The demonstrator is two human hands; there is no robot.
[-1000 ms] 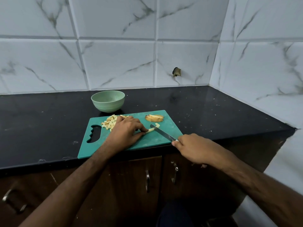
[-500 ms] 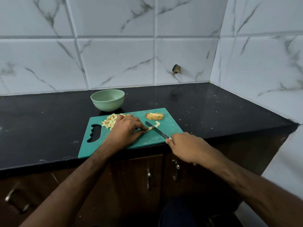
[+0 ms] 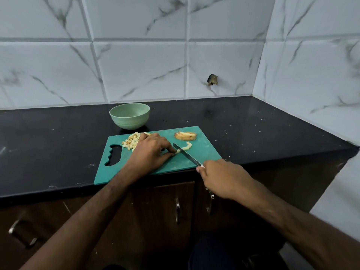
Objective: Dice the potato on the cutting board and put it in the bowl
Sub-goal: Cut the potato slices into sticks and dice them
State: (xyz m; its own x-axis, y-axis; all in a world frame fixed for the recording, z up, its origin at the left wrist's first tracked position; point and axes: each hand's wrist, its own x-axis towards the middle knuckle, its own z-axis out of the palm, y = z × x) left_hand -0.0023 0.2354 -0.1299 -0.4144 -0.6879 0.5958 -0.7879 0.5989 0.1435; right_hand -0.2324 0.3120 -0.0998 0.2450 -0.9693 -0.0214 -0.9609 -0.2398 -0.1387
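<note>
A teal cutting board (image 3: pixel 204 154) lies at the counter's front edge. My left hand (image 3: pixel 151 152) presses down a thin potato strip (image 3: pixel 177 151) with its fingertips. My right hand (image 3: pixel 220 176) grips a knife (image 3: pixel 187 154) whose blade crosses the strip just right of my left fingertips. Freshly cut bits (image 3: pixel 188 146) lie right of the blade. A pile of diced potato (image 3: pixel 131 143) sits behind my left hand. Uncut potato slices (image 3: pixel 186 135) rest at the board's far right. The pale green bowl (image 3: pixel 129 115) stands behind the board; its inside is mostly hidden from this angle.
The black counter (image 3: pixel 253 129) runs to a tiled wall behind and a tiled side wall on the right. Its front edge lies right under the board. Brown cabinet doors with metal handles (image 3: pixel 177 210) are below.
The knife has worked leftward along the strip, leaving more small cut bits to its right. My left fingertips have drawn back slightly. The camera view has shifted a little.
</note>
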